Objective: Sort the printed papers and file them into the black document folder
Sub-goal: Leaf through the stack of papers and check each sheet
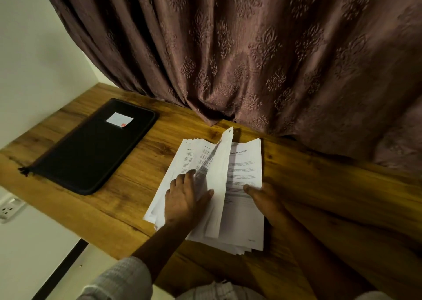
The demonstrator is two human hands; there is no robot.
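A stack of printed papers [244,176] lies fanned on the wooden desk [127,192], in the middle of the view. One sheet [219,185] stands lifted on edge between two halves of the stack. My left hand [185,199] lies flat on the left half, fingers spread, thumb against the raised sheet. My right hand [262,197] holds the right edge of the top right page, thumb on top. The black document folder [91,149] lies closed to the left of the papers, zipped, with a white label near its far end.
A brown patterned curtain [274,60] hangs down to the desk's back edge just behind the papers. A white wall stands on the left, with a wall socket [9,208] below the desk's left edge. Bare wood lies between folder and papers.
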